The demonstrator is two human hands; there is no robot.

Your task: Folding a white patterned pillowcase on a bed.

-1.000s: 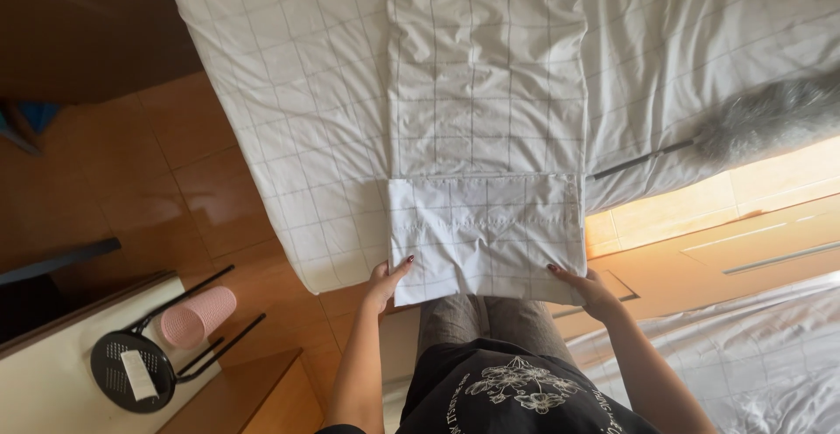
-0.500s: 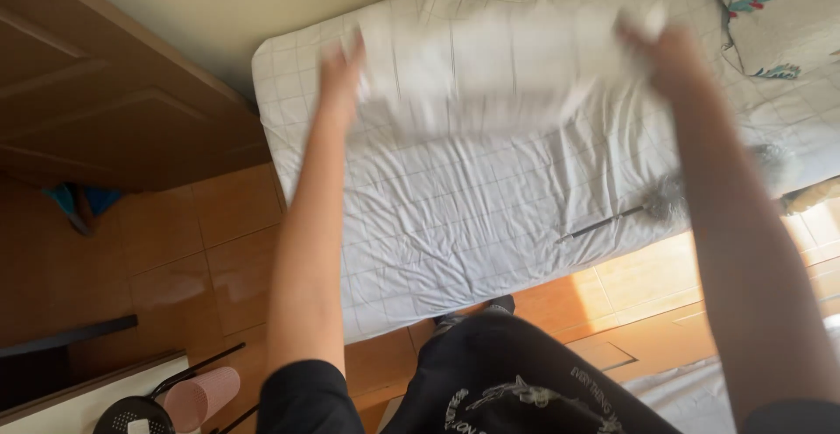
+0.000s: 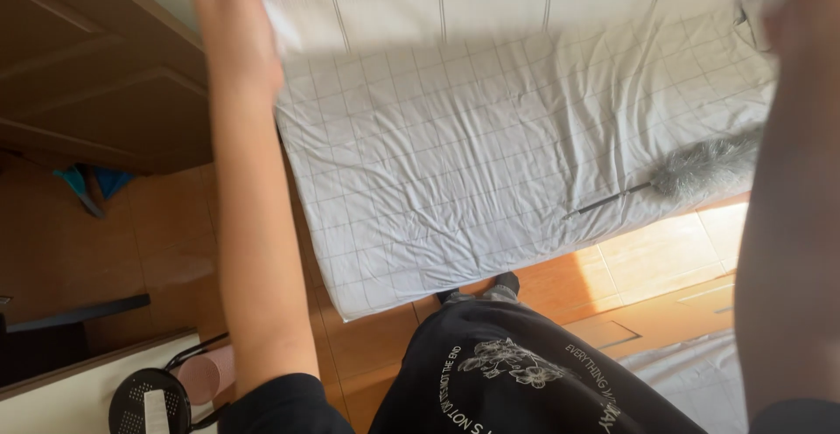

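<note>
Currently both arms are raised: left hand (image 3: 229, 14) and right hand (image 3: 801, 5), blurred, each grip a top edge of the white grid-patterned folded cloth (image 3: 516, 1), spread in the air above the white quilted mattress (image 3: 490, 171). Grey feather duster (image 3: 700, 167) lies on the mattress. Next move likely needs even lowering, corners level.

Bed (image 3: 420, 224) — white checked cover, grey feather duster (image 3: 700, 167) lying on it

No packages, signs or screens show. The one label-like piece is a small white rectangular tag (image 3: 155, 410) lying upright across the round black perforated stool seat (image 3: 131, 403) at the lower left edge of view.
</note>
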